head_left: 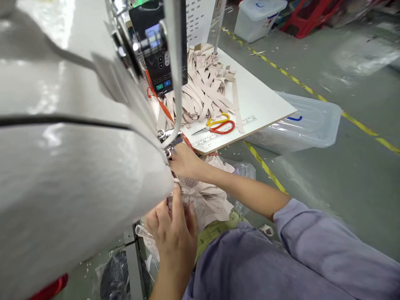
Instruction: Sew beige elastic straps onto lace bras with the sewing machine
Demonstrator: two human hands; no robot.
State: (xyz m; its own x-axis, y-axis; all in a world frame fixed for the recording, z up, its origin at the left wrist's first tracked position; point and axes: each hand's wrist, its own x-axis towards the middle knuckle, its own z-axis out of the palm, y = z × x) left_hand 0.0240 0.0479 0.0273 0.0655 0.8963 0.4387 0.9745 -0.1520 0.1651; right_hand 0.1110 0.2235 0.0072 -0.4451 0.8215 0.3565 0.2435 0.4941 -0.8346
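A large white sewing machine head (93, 183) fills the left side, close to the camera. My left hand (173, 229) is below it, with the index finger stretched to the edge of pale pink lace fabric (203, 204). Its thumb stands apart from that finger, and the other fingertips are partly hidden at the machine. My right hand (186, 162) reaches in at the metal parts (168, 143) by the needle area, above the same fabric. The machine hides its fingertips. The fabric hangs in folds over my lap.
On the white table board (265, 104) lie a heap of pale pink strips (203, 87) and red-and-yellow-handled scissors (218, 125). A control panel (159, 50) stands behind the needle area. Clear plastic bins (306, 121) and a red stool (309, 18) are on the floor.
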